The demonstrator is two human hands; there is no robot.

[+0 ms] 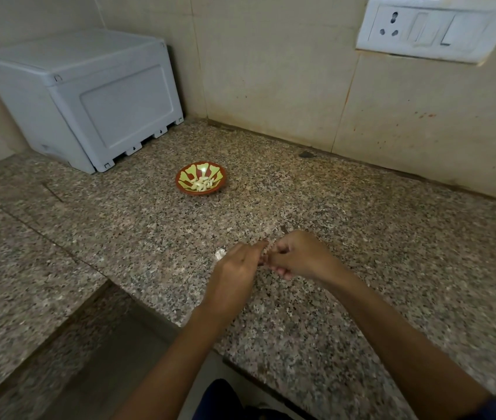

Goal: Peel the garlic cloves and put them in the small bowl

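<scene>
Granite counter point(362, 237), white box point(89, 98), small bowl point(201, 178), hands meeting

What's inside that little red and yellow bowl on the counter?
The small bowl holds a small heap of pale peeled garlic cloves at its bottom. The yellow pattern shows around them. What lies under the heap is covered, and the cloves are too small to count.

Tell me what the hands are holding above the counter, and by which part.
Both the left hand and the right hand pinch something small between their fingertips, probably a garlic clove. It is blurred and mostly hidden, so the place of the grip cannot be told.
</scene>
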